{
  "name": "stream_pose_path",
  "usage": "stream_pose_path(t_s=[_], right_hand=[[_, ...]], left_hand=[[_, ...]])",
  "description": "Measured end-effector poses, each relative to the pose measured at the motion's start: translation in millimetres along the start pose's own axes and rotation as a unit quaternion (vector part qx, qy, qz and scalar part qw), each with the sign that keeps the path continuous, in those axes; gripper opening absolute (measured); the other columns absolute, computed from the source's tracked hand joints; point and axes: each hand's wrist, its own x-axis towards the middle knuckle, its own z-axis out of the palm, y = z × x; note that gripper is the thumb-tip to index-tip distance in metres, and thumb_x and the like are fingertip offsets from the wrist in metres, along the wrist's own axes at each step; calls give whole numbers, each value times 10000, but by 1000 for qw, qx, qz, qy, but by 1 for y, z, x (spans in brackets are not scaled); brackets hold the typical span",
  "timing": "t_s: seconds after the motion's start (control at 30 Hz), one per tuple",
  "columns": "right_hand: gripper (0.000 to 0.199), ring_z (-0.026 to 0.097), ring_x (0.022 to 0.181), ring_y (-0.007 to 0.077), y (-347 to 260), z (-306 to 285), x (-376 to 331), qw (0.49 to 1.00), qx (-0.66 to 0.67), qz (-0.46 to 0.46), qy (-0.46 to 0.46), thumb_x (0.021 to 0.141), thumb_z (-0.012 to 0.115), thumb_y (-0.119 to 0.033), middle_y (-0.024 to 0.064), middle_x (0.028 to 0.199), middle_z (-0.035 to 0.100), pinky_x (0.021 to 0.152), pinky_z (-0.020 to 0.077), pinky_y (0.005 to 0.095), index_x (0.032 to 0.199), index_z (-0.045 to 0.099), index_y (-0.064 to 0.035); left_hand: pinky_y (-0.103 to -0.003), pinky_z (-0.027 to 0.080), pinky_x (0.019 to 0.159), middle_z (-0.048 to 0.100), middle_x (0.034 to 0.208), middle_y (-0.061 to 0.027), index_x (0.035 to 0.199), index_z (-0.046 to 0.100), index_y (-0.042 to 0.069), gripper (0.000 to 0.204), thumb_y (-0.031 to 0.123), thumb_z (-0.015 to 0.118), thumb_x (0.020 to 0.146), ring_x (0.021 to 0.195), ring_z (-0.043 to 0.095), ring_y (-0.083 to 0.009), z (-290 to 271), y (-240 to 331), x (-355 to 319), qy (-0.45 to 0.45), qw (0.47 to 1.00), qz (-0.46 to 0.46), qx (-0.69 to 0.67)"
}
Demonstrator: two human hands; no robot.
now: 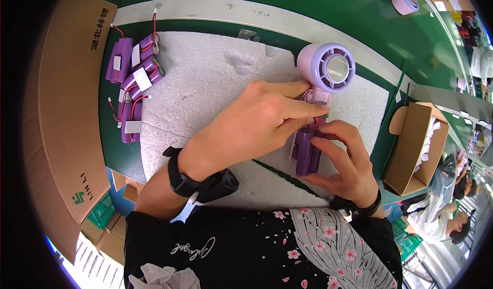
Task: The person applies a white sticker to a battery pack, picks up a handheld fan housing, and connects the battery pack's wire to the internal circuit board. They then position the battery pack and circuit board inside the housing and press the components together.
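A lavender handheld fan (307, 65) lies on the white foam pad (215, 73) with its round head away from me. Its handle is opened up, and a bit of green circuit board shows at the neck. My left hand (254, 117) reaches across and grips the fan at the neck, its fingertips bunched there; any small part between them is hidden. Lower on the handle, my right hand (346, 160) holds a purple battery pack (304, 155) between thumb and fingers, in or over the handle shell. Short red wire shows near the pack's upper end.
Several purple battery packs (119, 58) with red wires lie left of the pad. A large cardboard box (67, 109) stands far left, and a small open carton (398, 166) on the right. Another fan (405, 2) lies at the back right. A person (436, 222) sits beyond.
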Motion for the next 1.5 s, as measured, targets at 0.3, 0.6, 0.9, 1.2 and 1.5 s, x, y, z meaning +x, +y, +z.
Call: stream_pose_path(t_s=[0.3,0.6,0.9,1.2,1.5], right_hand=[[560,564,1061,385,0,0,-1,999,-46,-13,13,526,829,-40,196,1189,546,855,518,418,1038,611,27],[527,573,1045,387,2,-4,-2,1000,1,-4,11,520,837,-41,235,1179,555,822,553,410,1005,650,47],[535,577,1036,385,4,4,0,999,-31,-22,36,504,835,-22,232,1177,556,826,547,407,1004,654,36],[524,583,1044,375,-1,8,-1,997,-64,0,41,506,829,-9,221,1200,565,840,539,402,999,656,39],[489,577,1064,375,-6,8,-1,997,-68,27,22,554,807,31,221,1222,548,837,551,407,1017,651,44]], left_hand=[[-302,556,685,645,1111,-215,1035,702,52,284,-44,669,770,825,691,-301,-4,1,0,-27,999,-17,20],[-301,558,680,649,1103,-213,1019,708,49,265,-39,669,772,825,694,-302,-4,3,2,-25,999,-15,25],[-333,539,645,654,930,-172,963,709,24,210,-15,664,762,754,666,-310,0,-1,0,7,1000,3,12],[-340,528,606,655,817,-131,911,716,25,170,15,664,750,685,652,-287,3,-2,2,33,999,13,7],[-292,568,672,686,1011,-168,957,729,47,250,-20,670,724,792,701,-273,-2,0,3,-16,998,-21,52]])
